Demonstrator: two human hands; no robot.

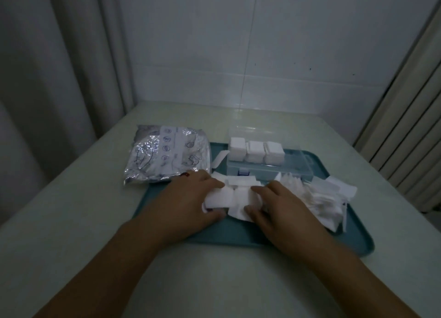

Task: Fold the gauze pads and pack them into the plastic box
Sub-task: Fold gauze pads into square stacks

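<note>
Crinkled silver foil packet (167, 154) lies on pale desk (71, 222), overlapping left rim of teal plastic tray (358, 243). Left hand (191, 198) and right hand (279, 203) each pinch white gauze pad (235, 197) between thumb and fingers, mid-tray. Behind: clear plastic box (269, 167) holding three folded stacks. Loose gauze pile (317, 196) at right.

A teal tray (358, 243) sits on the pale bench (71, 222); a shiny foil packet (164, 155) lies half on its left edge, with a curtain (59, 55) hanging at far left
</note>
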